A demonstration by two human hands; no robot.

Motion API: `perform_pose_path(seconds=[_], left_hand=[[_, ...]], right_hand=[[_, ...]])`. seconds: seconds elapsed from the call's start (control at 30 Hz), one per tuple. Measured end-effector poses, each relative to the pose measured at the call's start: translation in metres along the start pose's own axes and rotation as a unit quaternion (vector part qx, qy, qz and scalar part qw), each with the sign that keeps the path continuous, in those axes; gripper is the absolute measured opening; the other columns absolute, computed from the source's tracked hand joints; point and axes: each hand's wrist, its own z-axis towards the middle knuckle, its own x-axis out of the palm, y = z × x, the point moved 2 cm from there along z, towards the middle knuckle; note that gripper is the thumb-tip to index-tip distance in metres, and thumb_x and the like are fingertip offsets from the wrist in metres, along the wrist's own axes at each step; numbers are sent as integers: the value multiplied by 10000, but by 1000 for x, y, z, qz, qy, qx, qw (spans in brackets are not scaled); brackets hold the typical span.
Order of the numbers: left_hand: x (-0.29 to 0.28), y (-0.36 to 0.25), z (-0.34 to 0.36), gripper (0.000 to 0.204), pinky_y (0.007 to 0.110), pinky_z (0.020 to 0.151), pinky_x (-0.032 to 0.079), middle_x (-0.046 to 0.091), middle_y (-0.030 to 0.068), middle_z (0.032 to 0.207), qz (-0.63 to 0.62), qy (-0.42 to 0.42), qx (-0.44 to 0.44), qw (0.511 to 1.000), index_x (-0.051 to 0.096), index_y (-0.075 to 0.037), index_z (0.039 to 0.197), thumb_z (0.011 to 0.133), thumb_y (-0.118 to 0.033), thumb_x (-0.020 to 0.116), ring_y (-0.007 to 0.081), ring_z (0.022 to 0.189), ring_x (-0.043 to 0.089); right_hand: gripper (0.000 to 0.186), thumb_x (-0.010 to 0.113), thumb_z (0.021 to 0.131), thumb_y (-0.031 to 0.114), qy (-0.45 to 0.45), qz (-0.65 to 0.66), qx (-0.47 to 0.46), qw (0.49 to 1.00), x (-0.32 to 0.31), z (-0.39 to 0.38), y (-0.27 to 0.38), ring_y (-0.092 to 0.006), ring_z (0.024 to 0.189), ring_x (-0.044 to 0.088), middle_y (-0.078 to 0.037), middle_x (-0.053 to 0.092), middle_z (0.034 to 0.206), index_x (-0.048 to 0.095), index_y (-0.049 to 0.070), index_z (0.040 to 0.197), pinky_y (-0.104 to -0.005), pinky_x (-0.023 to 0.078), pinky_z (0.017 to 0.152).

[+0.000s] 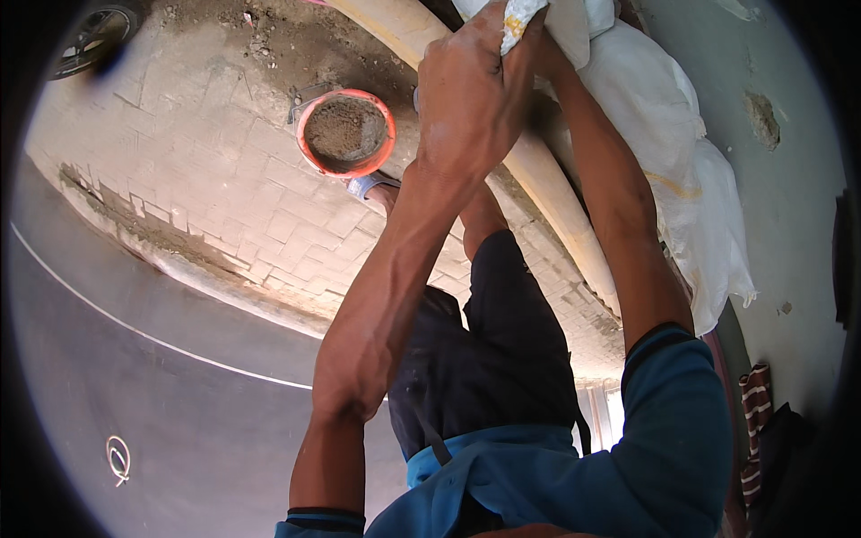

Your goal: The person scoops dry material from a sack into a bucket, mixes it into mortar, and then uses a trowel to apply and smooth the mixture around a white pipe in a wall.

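Paved ground [224,193] beside a pale wall [798,99], hands at the white sacks

Seen from the head, interlocking blocks run under the person's feet, and a long rounded pale pole [556,206] slants past the legs. White sacks [637,81] are heaped between that pole and the wall at upper right. Both arms reach to the top edge. The left hand [471,99] has its fingers clenched around a white wad [518,22] with yellow marks, just beside the sacks; whether it joins them cannot be told. The right hand [543,49] is mostly hidden behind the left, so its grasp cannot be told. An orange-rimmed bucket [391,136] of coarse brown-grey material [339,125] stands near one sandalled foot.
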Motion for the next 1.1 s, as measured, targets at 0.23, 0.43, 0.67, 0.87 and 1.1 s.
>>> perform_pose_path(seconds=[0.23,0.43,0.67,0.87,1.1], left_hand=[[-17,-18,-2,429,477,747,529,701,279,937,12,34,-23,999,639,6,1247,1065,-357,501,447,852,691],[-30,-14,-18,535,469,793,533,704,262,924,70,80,-87,990,610,-4,1306,1058,-459,479,411,876,703],[-70,-18,-62,781,538,886,516,714,286,939,45,135,-96,985,443,52,1461,1045,-608,405,484,949,687],[-132,78,-211,777,449,1040,460,611,315,1286,-69,45,-184,980,381,-14,1546,1031,-588,477,422,1216,609],[-192,167,-463,853,545,1082,423,513,347,1378,57,158,-485,858,313,-12,1571,1010,-640,451,515,1271,525]], right_hand=[[506,528,988,628,17,48,-75,996,7,-67,7,-76,464,337,49,469,638,606,128,1022,-263,284,418],[413,619,990,534,15,150,-40,988,7,-163,42,-47,435,324,40,485,674,585,125,1036,-225,273,376],[384,588,1023,453,-2,134,20,991,-3,-313,63,-36,383,338,34,499,705,599,112,1200,-204,267,324],[410,549,1050,408,-24,110,49,992,20,-434,29,-28,355,344,23,504,692,564,97,1316,-193,239,292],[410,573,1042,420,50,149,151,976,133,-450,1,-33,347,338,13,516,675,577,83,1275,-195,246,293]])
